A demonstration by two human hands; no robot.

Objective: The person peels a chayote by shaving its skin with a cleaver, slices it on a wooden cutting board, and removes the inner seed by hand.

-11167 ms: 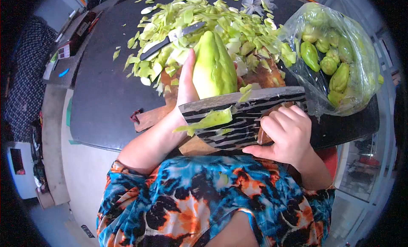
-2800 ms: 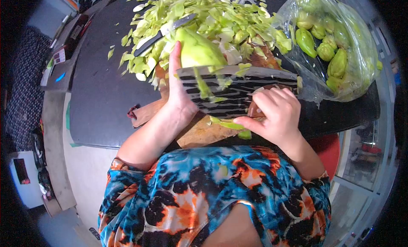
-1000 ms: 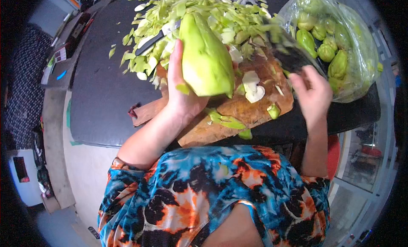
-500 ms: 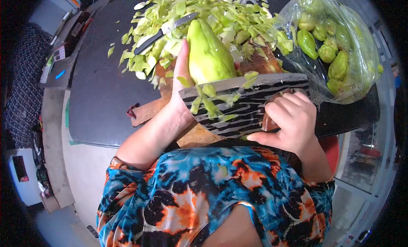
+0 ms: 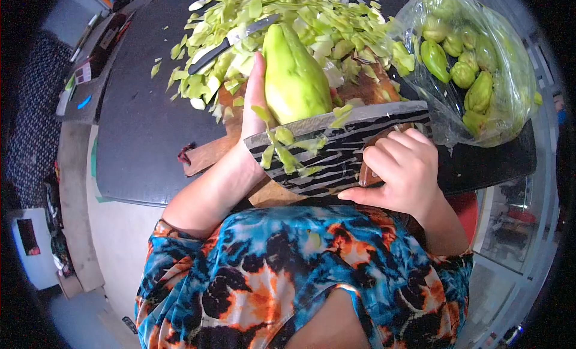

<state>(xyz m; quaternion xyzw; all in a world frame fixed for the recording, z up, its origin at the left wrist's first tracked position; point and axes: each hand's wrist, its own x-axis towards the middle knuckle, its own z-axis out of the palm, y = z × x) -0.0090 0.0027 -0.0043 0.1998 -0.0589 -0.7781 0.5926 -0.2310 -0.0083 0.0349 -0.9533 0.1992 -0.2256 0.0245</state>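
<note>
Upright in my left hand (image 5: 254,112) is a pale green chayote (image 5: 294,79), gripped along its left side, the fingers mostly hidden behind it. My right hand (image 5: 405,169) is closed around the brown handle of a cleaver (image 5: 336,142). The broad blade, dark with silvery stripes, lies across the front of the chayote, its bright edge against the lower part. Several thin green slices (image 5: 288,160) cling to the blade. Beneath both hands is a wooden cutting board (image 5: 276,190), partly covered.
A wide heap of green slices (image 5: 336,25) covers the back of the board and dark table (image 5: 138,127). A black-handled knife (image 5: 210,56) lies on the heap. At the right, a clear plastic bag (image 5: 510,109) holds several whole chayotes (image 5: 462,75).
The cleaver and my right hand have shifted slightly left across the chayote. My left hand and the chayote have tilted or moved only a little. Some slices on the blade have shifted along with it.
</note>
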